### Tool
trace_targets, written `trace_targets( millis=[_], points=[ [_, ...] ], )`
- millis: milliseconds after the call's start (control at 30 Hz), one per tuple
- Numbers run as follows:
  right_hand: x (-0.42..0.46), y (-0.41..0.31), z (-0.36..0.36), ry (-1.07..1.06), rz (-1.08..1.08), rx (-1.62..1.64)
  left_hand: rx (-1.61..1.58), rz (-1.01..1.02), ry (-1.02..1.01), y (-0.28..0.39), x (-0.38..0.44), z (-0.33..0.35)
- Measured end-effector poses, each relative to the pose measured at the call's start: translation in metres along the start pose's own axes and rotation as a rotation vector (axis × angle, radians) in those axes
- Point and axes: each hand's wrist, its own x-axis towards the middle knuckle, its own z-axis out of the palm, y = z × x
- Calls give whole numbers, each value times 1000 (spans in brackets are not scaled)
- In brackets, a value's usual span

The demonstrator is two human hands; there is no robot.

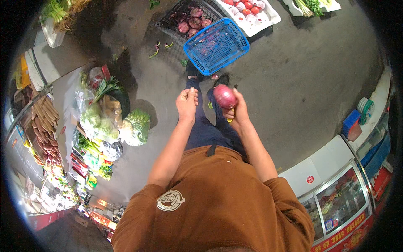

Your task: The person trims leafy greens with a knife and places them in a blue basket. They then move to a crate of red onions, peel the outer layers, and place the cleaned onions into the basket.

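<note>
My right hand (237, 108) holds up a large red onion (225, 97) in front of my legs; a small yellow thing, perhaps a handle, shows beneath the onion in the same hand. To the left, my left hand (187, 101) is curled, its thumb against the fingers, with nothing visible in it. Beyond my hands, a blue plastic basket (244, 48) rests tilted on the near edge of a dark crate (167, 22). Several red onions (195, 22) lie in that crate among loose skins. A bit of onion skin (215, 76) lies near my feet.
A white foam box (273, 19) of tomatoes, some in foam nets, stands beside the crate. Bagged vegetables (97, 123) and a leafy cabbage (138, 126) are on the left. Stalk scraps (155, 51) lie on the floor. A glass-fronted display case (341, 189) stands at lower right.
</note>
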Motion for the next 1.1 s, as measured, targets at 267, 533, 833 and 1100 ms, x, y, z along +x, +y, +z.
trace_targets(
  millis=[267, 533, 833, 1100],
  points=[
    [37, -18, 42, -46, 135, 133, 489, 112, -111, 32, 56, -56],
    [85, 6, 63, 179, 53, -201, 216, 47, -610, 47, 70, -13],
    [261, -38, -27, 378, -399, -952, 437, 45, 63, -43, 222, 4],
    [352, -61, -45, 353, -343, -1328, 231, -176, 54, -127, 348, 47]
  ],
)
